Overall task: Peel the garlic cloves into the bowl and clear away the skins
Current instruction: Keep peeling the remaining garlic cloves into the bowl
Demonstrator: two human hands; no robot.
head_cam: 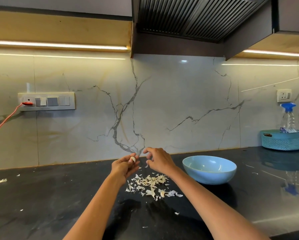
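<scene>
I am seeing the dark surface (58, 196) carrying the blue bowl (209, 168) at right and a skin pile (150, 185) just left of it. Above the pile, my left hand (122, 168) is pinching a garlic clove (132, 159); my right hand (158, 160) is pinching a skin scrap (147, 165) beside it.

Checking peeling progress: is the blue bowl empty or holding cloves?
Looks empty: the blue bowl stands upright, and its visible inside shows only smooth blue; the near wall hides some.

Bowl (209, 169) beside skins (150, 185) (counter (41, 196) leftward open)
</scene>
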